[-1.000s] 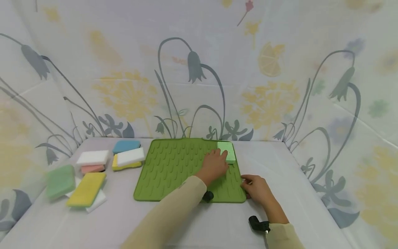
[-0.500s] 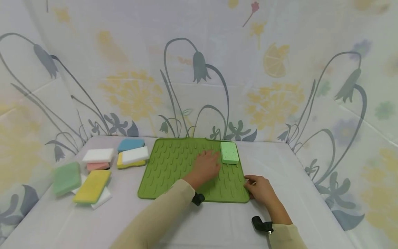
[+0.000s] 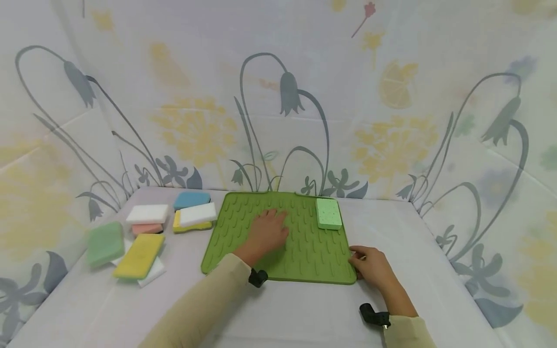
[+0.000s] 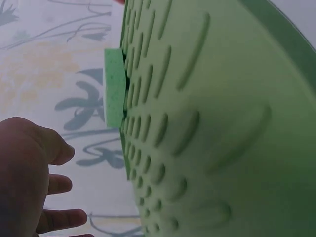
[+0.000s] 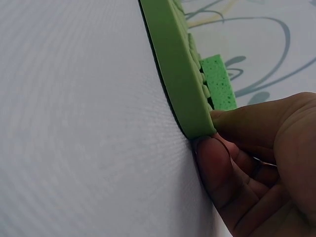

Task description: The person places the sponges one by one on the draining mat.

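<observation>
A green textured silicone mat (image 3: 311, 258) lies on the white-covered table. On its far right corner sits a light green sponge (image 3: 329, 214), also visible as a speckled block (image 4: 114, 88) in the left wrist view. My left hand (image 3: 267, 231) is over the mat's middle-left part, fingers extended and holding nothing; in its wrist view the hand (image 4: 22, 173) shows loose, spread fingers. At the mat's near right edge, my right hand (image 3: 374, 267) pinches the rim (image 5: 190, 98) between thumb and finger.
Left of the mat are several sponges: a blue one (image 3: 191, 199), a white one (image 3: 197, 214) over a yellow one, another white one (image 3: 148, 213) on a pink one (image 3: 147, 228), a pale green one (image 3: 106, 244) and a yellow one (image 3: 140, 256). A floral cloth (image 3: 278, 96) hangs behind.
My left hand has drawn away from the light green sponge and moved left across the mat. The right hand stays at the mat's edge. The head view has shifted slightly.
</observation>
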The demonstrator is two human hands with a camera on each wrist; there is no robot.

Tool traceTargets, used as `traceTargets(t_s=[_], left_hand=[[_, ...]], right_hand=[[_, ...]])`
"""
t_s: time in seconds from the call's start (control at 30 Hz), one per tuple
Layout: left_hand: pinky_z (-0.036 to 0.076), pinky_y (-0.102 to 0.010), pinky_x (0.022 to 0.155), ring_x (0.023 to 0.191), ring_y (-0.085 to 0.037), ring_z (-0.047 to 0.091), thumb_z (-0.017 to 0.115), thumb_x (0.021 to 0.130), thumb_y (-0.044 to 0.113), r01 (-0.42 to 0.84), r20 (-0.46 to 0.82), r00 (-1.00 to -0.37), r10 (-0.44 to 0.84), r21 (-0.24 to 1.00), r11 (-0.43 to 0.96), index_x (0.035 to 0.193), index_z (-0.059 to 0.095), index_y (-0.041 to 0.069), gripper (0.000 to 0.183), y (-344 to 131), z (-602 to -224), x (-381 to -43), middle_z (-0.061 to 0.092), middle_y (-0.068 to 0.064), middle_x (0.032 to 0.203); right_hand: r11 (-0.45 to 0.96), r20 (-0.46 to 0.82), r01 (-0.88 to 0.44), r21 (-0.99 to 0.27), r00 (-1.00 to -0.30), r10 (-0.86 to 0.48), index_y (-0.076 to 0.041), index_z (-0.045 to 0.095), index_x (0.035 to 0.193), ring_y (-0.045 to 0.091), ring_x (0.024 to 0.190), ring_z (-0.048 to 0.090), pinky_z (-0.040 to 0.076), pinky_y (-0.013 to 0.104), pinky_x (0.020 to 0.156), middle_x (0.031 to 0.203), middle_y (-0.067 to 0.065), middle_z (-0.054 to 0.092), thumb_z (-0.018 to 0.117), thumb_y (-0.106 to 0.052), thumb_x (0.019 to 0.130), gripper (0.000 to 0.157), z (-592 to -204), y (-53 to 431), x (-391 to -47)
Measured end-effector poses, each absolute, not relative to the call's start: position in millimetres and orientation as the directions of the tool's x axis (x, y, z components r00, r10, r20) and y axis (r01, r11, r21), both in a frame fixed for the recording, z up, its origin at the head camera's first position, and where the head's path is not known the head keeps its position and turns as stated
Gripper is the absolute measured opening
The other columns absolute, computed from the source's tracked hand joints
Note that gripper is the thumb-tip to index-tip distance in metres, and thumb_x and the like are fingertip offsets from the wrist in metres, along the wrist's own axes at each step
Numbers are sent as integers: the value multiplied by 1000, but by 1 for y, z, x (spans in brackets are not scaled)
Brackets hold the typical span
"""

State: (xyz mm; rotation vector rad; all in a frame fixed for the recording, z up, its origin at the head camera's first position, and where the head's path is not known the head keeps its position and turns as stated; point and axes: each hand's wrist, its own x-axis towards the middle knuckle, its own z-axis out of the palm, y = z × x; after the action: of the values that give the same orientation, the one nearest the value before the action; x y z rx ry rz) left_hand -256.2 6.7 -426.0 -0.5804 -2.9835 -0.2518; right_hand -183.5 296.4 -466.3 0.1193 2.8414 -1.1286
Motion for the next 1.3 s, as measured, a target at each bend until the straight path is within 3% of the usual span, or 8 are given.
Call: traceTargets(t_s=[0.53, 0.97, 1.3], left_hand=[[40, -60, 101, 130, -40, 46, 53, 97, 32, 306, 150, -947, 284, 161, 938, 141, 48, 12, 48, -55, -421, -256, 50, -19, 139], [37, -61, 96, 129, -41, 42, 49, 97, 34, 231, 166, -964, 206, 154, 961, 144, 46, 13, 51, -114, -430, -265, 48, -19, 139], [32, -64, 101, 134, -44, 36, 48, 97, 28, 189, 126, -977, 170, 159, 969, 145, 43, 9, 52, -146, -423, -261, 39, -24, 146]], right_hand=[[732, -101, 99, -674, -994, 41, -1, 58, 131, 13, 72, 61, 53, 27, 57, 104, 11, 65, 62, -13, 91, 42, -472, 299, -187], [741, -92, 92, -666, -995, 42, -1, 58, 131, 12, 71, 61, 52, 27, 56, 104, 11, 65, 62, -13, 92, 42, -472, 298, -185], [737, -92, 91, -670, -995, 40, -1, 57, 132, 12, 68, 61, 52, 27, 56, 103, 11, 65, 61, -14, 92, 42, -471, 298, -185]])
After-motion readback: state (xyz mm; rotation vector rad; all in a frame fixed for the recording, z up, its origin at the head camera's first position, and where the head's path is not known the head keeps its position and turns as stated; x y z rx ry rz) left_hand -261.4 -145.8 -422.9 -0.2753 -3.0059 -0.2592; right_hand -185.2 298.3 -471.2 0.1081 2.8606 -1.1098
